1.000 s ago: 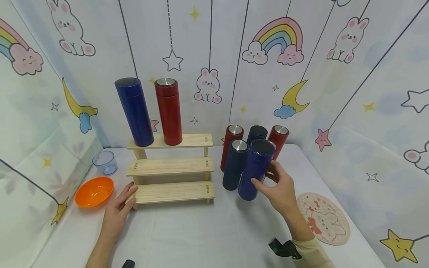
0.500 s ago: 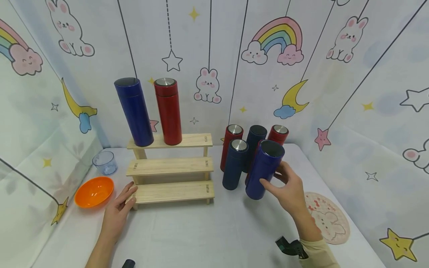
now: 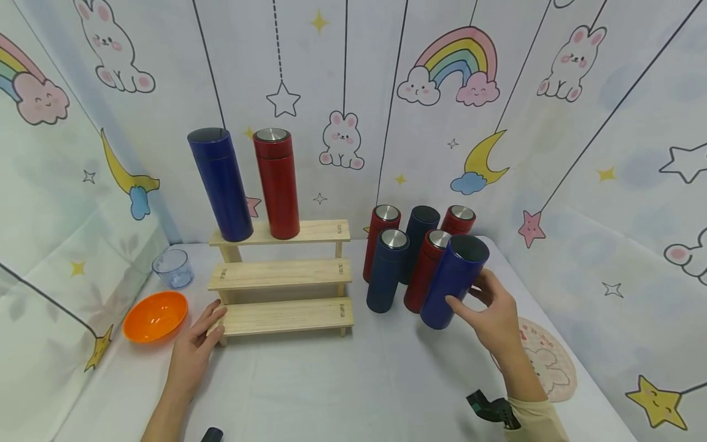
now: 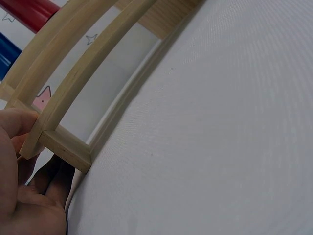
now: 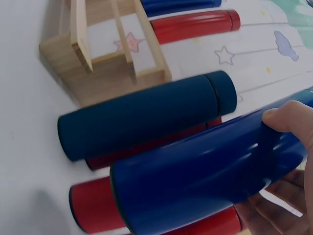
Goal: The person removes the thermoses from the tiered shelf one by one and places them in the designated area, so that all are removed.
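Presently my right hand (image 3: 488, 313) holds the tall cobalt-blue cylindrical metal flask (image 3: 454, 281), thumb on the near side and fingers curled round the far side about mid-body; it is tilted, top leaning right and away, lifted off the white cloth-covered table (image 3: 331, 380) just in front of the cluster of standing red and dark-blue flasks (image 3: 405, 258). By my judgement the flask is rigid and not fragile, but its glossy lacquered wall looks slippery, and its length should make it top-heavy if taken near an end. A mid-body wrap is the sound hold; the lid end offers less purchase. My left hand (image 3: 193, 350) lies flat on the table, fingers straight and together, their tips touching the lower left corner of the three-step pale wooden rack (image 3: 282, 288).
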### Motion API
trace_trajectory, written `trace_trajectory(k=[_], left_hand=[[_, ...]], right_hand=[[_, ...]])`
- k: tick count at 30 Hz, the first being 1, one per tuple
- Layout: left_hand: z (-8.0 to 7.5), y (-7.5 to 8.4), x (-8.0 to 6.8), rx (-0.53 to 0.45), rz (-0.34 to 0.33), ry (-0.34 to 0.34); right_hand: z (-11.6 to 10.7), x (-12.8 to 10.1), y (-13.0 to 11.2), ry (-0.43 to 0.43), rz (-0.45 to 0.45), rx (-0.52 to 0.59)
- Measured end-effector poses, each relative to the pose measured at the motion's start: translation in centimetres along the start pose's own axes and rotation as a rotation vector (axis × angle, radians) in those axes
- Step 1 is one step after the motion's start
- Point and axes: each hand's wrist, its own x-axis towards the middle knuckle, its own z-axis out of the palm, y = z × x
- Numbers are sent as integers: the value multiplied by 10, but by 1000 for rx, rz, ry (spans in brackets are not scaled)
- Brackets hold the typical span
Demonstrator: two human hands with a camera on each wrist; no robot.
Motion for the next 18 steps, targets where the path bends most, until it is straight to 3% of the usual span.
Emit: trace_trajectory(k=[6,18], left_hand=[[0,0,1,16,-9,1],[0,2,0,6,-6,-1]], right_hand=[[-10,2,6,43,4,14],[-17,15,42,57,79,-28]])
